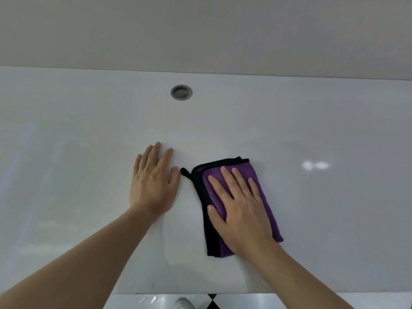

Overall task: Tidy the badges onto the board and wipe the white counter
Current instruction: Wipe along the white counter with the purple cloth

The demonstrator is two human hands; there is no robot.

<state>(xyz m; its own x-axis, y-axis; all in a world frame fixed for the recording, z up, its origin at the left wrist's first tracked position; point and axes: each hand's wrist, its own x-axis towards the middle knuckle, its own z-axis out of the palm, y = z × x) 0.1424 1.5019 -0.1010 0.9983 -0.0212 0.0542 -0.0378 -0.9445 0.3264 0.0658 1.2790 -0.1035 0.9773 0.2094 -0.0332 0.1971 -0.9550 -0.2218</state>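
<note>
A round grey grommet hole (181, 92) sits in the white counter (312, 130) near the wall (200, 30), well apart from both hands; what is inside it cannot be made out. Below the counter's front edge, a shoe tip (185, 303) shows on the tiled floor (245, 301). The folded purple cloth (265, 197), black-edged with a small loop, lies flat on the counter. The right hand (239, 208) presses it with straight, spread fingers. The left hand (153, 179) rests flat and released on the bare counter just beside the loop.

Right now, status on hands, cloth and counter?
Left hand flat on counter, open. Right hand flat, pressing purple cloth. Nothing in the way; no badges in view.
</note>
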